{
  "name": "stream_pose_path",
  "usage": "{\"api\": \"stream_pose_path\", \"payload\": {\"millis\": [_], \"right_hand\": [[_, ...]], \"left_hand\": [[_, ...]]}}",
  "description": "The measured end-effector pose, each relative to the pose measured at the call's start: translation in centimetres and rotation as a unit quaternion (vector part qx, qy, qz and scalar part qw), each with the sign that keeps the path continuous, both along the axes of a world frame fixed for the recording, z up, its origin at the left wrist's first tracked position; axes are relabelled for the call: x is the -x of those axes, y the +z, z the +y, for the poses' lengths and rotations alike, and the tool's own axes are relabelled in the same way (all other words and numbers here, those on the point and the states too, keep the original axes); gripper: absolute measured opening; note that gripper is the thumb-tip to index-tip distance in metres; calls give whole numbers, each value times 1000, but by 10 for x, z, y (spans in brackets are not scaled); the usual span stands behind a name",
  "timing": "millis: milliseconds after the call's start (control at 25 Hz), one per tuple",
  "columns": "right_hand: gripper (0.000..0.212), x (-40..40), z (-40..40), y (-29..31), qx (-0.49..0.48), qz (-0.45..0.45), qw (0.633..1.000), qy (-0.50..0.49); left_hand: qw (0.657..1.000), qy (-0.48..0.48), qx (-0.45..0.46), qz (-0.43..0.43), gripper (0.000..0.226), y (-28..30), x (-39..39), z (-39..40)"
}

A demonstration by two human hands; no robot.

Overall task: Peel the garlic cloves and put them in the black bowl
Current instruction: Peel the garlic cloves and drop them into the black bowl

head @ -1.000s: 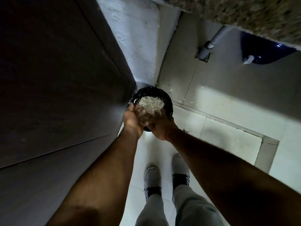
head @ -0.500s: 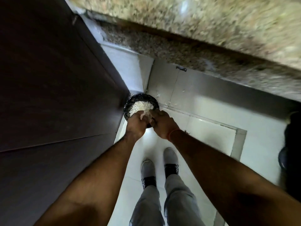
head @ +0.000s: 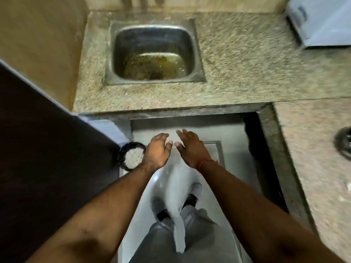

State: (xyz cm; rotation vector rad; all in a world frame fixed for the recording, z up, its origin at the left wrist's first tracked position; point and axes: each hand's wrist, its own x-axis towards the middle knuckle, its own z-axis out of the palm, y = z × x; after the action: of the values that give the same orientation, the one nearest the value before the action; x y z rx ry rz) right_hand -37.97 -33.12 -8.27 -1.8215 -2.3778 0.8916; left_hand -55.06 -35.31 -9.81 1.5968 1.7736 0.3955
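Observation:
My left hand [head: 158, 150] and my right hand [head: 191, 147] hover side by side above the floor, fingers spread and both empty. Just left of my left hand, a black round container [head: 121, 155] stands on the floor against the dark cabinet, filled with white papery scraps [head: 133, 157]. My left wrist overlaps its right rim. A dark round object [head: 343, 143] lies on the counter at the right edge of the frame, mostly cut off. No garlic cloves show.
A steel sink [head: 153, 54] holding murky water is set in the granite counter [head: 237, 73] ahead. A dark cabinet side [head: 47, 149] stands on the left. A pale appliance [head: 319, 21] sits at the back right. My feet [head: 176, 202] stand on the tiled floor.
Both hands were together over the black container, on the white scraps. They have lifted off to the right and spread apart, empty. The view has swung up to the sink and counter.

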Motion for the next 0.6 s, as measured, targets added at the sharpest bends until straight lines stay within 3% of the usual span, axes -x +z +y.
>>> {"api": "stream_pose_path", "payload": {"millis": [280, 600], "right_hand": [[57, -189, -57, 75, -60, -31, 981, -182], [58, -370, -120, 75, -47, -38, 943, -329]], "left_hand": [[968, -237, -77, 10, 49, 87, -181, 8], [911, -404, -82, 20, 43, 90, -392, -8]]}}
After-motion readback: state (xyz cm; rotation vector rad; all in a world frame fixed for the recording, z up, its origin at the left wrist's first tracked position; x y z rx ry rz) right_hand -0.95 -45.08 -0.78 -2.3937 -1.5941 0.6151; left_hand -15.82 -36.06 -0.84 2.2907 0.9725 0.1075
